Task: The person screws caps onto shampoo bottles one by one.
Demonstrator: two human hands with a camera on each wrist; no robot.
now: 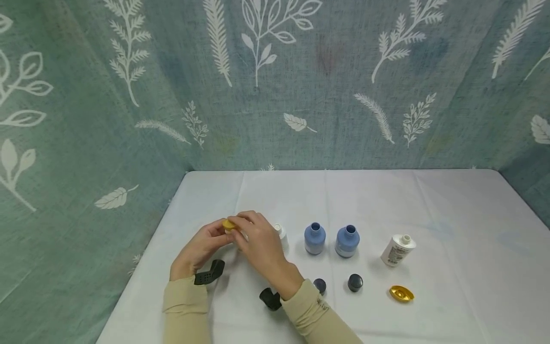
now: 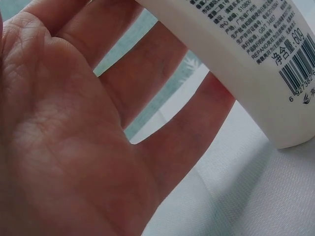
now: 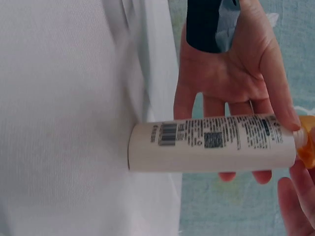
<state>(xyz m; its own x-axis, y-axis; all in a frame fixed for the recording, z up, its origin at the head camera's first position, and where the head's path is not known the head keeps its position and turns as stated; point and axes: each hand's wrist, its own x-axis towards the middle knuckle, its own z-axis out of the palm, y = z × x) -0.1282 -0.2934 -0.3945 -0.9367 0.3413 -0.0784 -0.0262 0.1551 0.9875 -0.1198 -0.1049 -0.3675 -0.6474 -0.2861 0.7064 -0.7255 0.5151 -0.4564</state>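
My left hand (image 1: pixel 202 246) holds a white bottle (image 3: pixel 211 145) with printed text and a barcode, its thumb by the neck and its fingers behind the body. The bottle stands upright with its base at the cloth; in the head view my hands mostly hide it. My right hand (image 1: pixel 264 246) pinches a golden-yellow cap (image 1: pixel 228 224) at the bottle's top. In the right wrist view the cap (image 3: pixel 308 142) sits tilted at the white neck, part of which shows. The left wrist view shows the bottle's lower body (image 2: pixel 256 73) against the fingers.
Right of my hands stand a white bottle (image 1: pixel 281 236), partly hidden, two open blue bottles (image 1: pixel 315 238) (image 1: pixel 347 241), and an uncapped white bottle (image 1: pixel 397 251). Nearer lie two black caps (image 1: pixel 320 285) (image 1: pixel 355 282) and a gold oval cap (image 1: pixel 401 293). White cloth covers the table (image 1: pixel 451 239).
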